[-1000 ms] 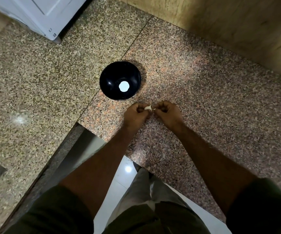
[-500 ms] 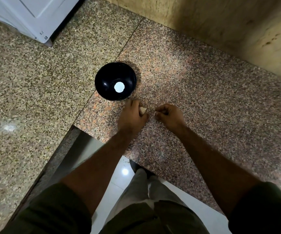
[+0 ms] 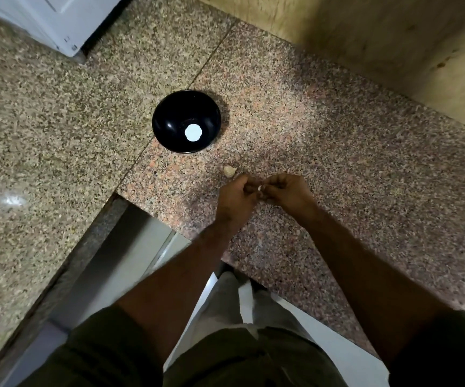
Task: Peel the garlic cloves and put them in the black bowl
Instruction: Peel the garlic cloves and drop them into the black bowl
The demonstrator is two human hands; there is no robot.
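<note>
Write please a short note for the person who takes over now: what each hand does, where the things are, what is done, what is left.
Left hand and right hand together pinch a small white garlic piece above the counter.
A second garlic piece lies on the counter just beyond the left hand, near the black bowl.
Done: no garlic shows in the bowl; only a white round spot at its bottom.
Left: finish peeling, put the cloves in the bowl.

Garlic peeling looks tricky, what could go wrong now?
1. The clove pinched between the left hand and right hand is small; it could slip from the grip and roll toward the counter edge close below.
2. The loose garlic piece lies on the counter beside the left hand, which might knock it away.
3. The bowl sits apart, so a tossed clove could miss.
</note>
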